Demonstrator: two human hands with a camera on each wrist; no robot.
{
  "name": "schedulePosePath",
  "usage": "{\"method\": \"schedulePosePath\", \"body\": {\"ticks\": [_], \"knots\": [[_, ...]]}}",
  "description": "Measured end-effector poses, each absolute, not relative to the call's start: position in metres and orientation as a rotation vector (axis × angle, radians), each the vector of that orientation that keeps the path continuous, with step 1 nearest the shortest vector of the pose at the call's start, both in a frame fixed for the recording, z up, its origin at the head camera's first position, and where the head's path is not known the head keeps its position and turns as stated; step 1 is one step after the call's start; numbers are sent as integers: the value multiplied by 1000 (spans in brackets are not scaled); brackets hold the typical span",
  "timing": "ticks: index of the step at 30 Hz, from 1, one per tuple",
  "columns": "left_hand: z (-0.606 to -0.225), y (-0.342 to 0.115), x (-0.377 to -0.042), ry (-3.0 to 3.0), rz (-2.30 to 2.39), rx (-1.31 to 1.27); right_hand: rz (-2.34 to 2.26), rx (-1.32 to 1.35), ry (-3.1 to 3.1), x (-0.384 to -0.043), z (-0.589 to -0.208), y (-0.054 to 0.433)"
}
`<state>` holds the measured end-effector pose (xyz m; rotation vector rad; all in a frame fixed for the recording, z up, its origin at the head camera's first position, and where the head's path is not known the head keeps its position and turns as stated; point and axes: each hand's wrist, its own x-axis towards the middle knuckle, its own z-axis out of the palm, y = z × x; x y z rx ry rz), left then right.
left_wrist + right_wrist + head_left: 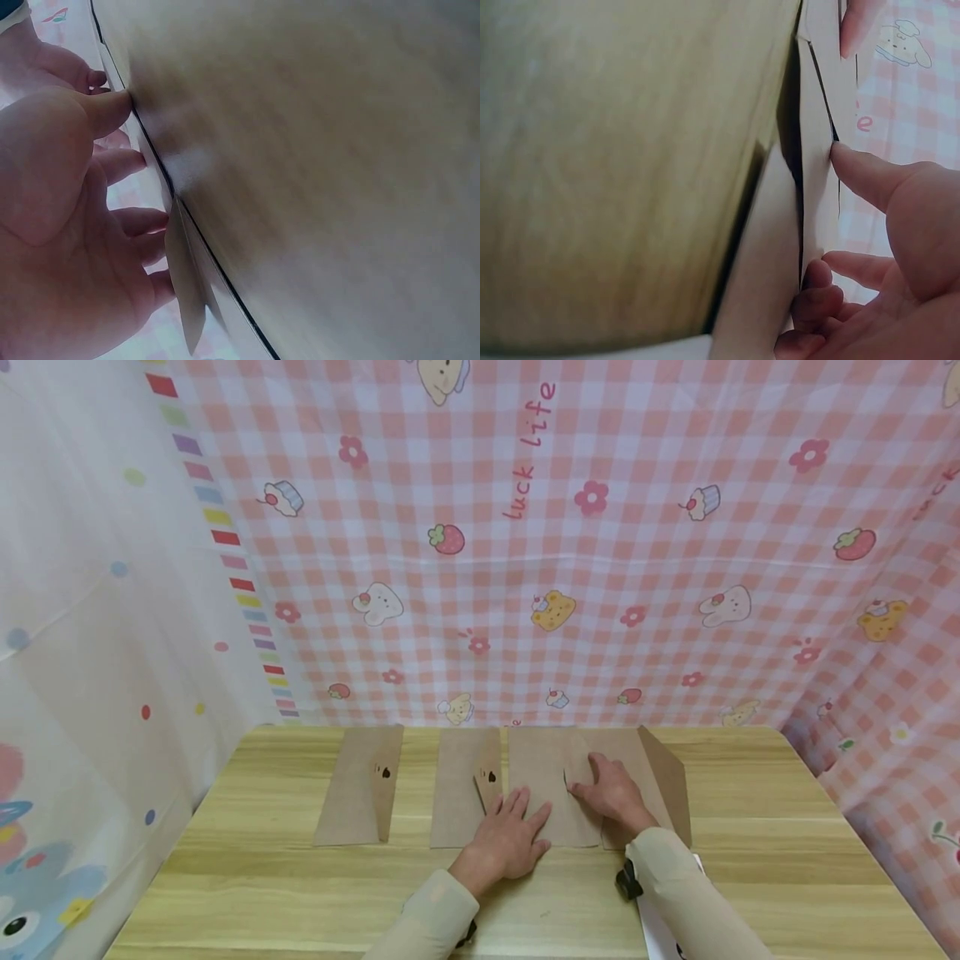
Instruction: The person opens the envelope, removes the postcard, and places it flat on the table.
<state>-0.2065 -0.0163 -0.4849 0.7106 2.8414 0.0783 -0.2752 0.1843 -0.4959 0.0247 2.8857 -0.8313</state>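
Note:
Several brown kraft paper pieces lie in a row on the table. The left one and the second one each have a right-hand flap folded over, with a small dark print. My left hand rests palm down, fingers spread, at the lower left of the third brown paper. My right hand presses on that paper's right side, thumb and index finger apart at a dark slit; its other fingers are curled. Beneath that hand and wrist lies the fourth brown paper, its right flap angled up.
A white sheet with a dark mark shows under my right forearm at the table's front. The wooden table meets a pink checked cloth at the back. A white patterned cloth hangs on the left.

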Motion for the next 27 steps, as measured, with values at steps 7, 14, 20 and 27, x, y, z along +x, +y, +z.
{"method": "schedulePosePath", "body": {"ticks": [7,14,20,27], "knots": [[-485,-16,-207,2838,73,712,-824,-4,2873,-276,-495,186],[-485,-16,-207,2836,85,708,-859,-40,2853,-274,-493,187],[-486,-17,-208,2843,88,714,-863,-44,2839,-274,-493,187],[-485,-17,-207,2844,94,721,-839,-43,2846,-275,-495,187]]}}
